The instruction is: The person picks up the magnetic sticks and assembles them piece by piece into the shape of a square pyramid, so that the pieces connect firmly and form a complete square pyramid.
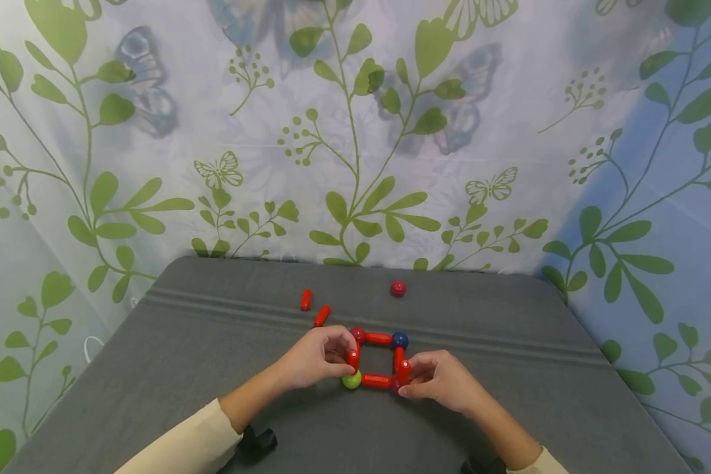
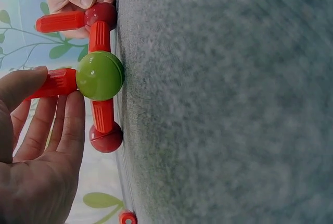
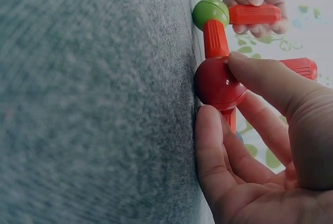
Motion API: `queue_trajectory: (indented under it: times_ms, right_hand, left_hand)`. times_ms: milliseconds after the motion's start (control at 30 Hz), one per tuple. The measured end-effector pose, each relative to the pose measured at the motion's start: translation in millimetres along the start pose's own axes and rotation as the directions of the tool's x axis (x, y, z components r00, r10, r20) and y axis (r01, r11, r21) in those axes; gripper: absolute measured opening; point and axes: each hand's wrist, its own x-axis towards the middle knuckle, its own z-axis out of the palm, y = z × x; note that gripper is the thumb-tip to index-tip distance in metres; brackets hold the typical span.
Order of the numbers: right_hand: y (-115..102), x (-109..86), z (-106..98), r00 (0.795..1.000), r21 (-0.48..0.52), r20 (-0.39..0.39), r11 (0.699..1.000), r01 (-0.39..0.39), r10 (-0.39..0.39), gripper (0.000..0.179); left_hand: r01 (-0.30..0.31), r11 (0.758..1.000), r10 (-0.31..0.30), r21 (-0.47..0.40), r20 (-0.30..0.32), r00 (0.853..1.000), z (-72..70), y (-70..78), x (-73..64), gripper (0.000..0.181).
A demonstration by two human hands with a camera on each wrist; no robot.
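A square frame of red toy building rods and balls lies flat on the grey table. Its corners are a green ball point(image 1: 351, 380), a dark red ball point(image 3: 219, 82), a blue ball point(image 1: 399, 340) and another red ball point(image 1: 357, 334). Between thumb and fingers, my left hand point(image 1: 322, 355) pinches the red rod point(image 2: 56, 82) that stands upright on the green ball. My right hand point(image 1: 444, 382) grips the near-right dark red ball, thumb on one side and fingers on the other. From that ball rises a second upright red rod point(image 2: 60, 22).
Two loose red rods, one farther back point(image 1: 305, 300) and one nearer point(image 1: 322, 316), lie behind my left hand. A loose red ball point(image 1: 398, 288) sits toward the table's back edge. Behind the grey table point(image 1: 213, 329) hangs a leaf-and-butterfly patterned curtain point(image 1: 343, 131).
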Motion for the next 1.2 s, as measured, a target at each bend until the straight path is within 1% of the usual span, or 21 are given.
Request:
queue_trajectory:
  times_ms: [100, 167, 233, 267, 333, 400, 433, 467, 567, 600, 667, 733, 800, 867, 933, 1000, 1100, 1200]
  right_hand:
    - [0.4, 0.1, 0.6, 1.000, 0.004, -0.001, 1.000, -0.001, 0.001, 0.024]
    - [0.0, 0.0, 1.5, 1.000, -0.002, -0.005, 1.000, 0.000, 0.000, 0.024]
    - [-0.4, 0.3, 2.3, 1.000, -0.010, -0.009, 1.000, 0.000, 0.000, 0.024]
    - [-0.8, 0.6, 2.5, 1.000, -0.017, -0.010, 1.000, 0.002, -0.002, 0.025]
    - [-1.0, 1.5, 2.0, 1.000, -0.031, -0.010, 1.000, 0.001, -0.002, 0.025]
    - [-0.2, 3.2, 0.1, 1.000, -0.040, -0.007, 0.999, 0.002, -0.002, 0.024]
    - [0.5, 4.0, -1.5, 1.000, -0.039, -0.003, 0.999, 0.003, -0.003, 0.023]
    - [1.5, 5.0, -3.5, 1.000, -0.043, 0.000, 0.999, 0.003, -0.003, 0.023]
    - [6.5, 8.6, -12.4, 1.000, -0.049, -0.009, 0.999, -0.002, 0.001, 0.023]
    - [8.4, 9.7, -15.9, 1.000, -0.056, -0.027, 0.998, -0.003, 0.001, 0.024]
    - [12.1, 12.1, -23.7, 0.997, -0.076, -0.081, 0.997, -0.009, 0.003, 0.026]
    - [15.2, 13.8, -31.0, 0.989, -0.097, -0.145, 0.995, -0.010, -0.004, 0.027]
    - [17.1, 14.3, -36.5, 0.980, -0.106, -0.200, 0.994, -0.022, 0.000, 0.028]
    - [17.9, 14.4, -38.8, 0.976, -0.098, -0.217, 0.995, -0.035, 0.013, 0.028]
    - [17.7, 13.7, -38.3, 0.979, -0.071, -0.200, 0.997, -0.043, 0.028, 0.027]
    - [17.1, 12.9, -35.8, 0.988, -0.049, -0.151, 0.998, -0.035, 0.027, 0.026]
    - [13.8, 11.5, -27.8, 1.000, -0.003, -0.019, 1.000, -0.003, 0.003, 0.030]
    - [8.4, 10.9, -17.3, 0.994, 0.044, 0.105, 0.999, 0.016, -0.020, 0.037]
  left_hand:
    - [0.005, 1.000, -0.006, 0.015, 0.050, 0.999, -3.9, -0.5, 1.9, 0.026]
    - [0.019, 0.999, -0.024, 0.046, 0.102, 0.994, -9.1, -1.8, 5.1, 0.027]
    - [0.028, 0.995, -0.041, 0.099, 0.139, 0.989, -15.5, -3.8, 9.6, 0.027]
    - [0.028, 0.991, -0.047, 0.127, 0.142, 0.989, -18.9, -4.8, 12.1, 0.028]
    - [0.021, 0.980, -0.047, 0.197, 0.125, 0.991, -24.3, -6.7, 17.3, 0.028]
    - [0.022, 0.960, -0.052, 0.280, 0.100, 0.994, -27.6, -8.4, 22.5, 0.030]
    - [0.028, 0.947, -0.062, 0.320, 0.098, 0.993, -28.4, -8.9, 25.0, 0.033]
    - [0.034, 0.933, -0.076, 0.359, 0.102, 0.992, -28.7, -9.0, 27.3, 0.037]
    - [0.030, 0.891, -0.109, 0.453, 0.150, 0.983, -27.7, -9.6, 32.8, 0.045]
    - [0.026, 0.883, -0.116, 0.469, 0.164, 0.980, -27.1, -9.6, 33.8, 0.045]
    - [0.013, 0.873, -0.109, 0.488, 0.169, 0.980, -26.0, -9.7, 34.2, 0.041]
    - [0.000, 0.865, -0.092, 0.501, 0.159, 0.983, -25.2, -9.8, 32.4, 0.036]
    - [-0.011, 0.852, -0.076, 0.523, 0.145, 0.987, -24.4, -9.8, 29.3, 0.032]
    - [-0.021, 0.838, -0.062, 0.545, 0.133, 0.989, -23.8, -10.5, 24.3, 0.028]
    - [-0.023, 0.837, -0.053, 0.547, 0.122, 0.991, -22.7, -10.5, 19.2, 0.025]
    - [-0.020, 0.843, -0.048, 0.538, 0.111, 0.993, -20.7, -10.0, 14.8, 0.023]
    - [-0.017, 0.858, -0.049, 0.513, 0.115, 0.992, -16.4, -7.7, 9.4, 0.022]
    - [-0.019, 0.871, -0.062, 0.491, 0.147, 0.987, -11.5, -5.0, 5.9, 0.023]
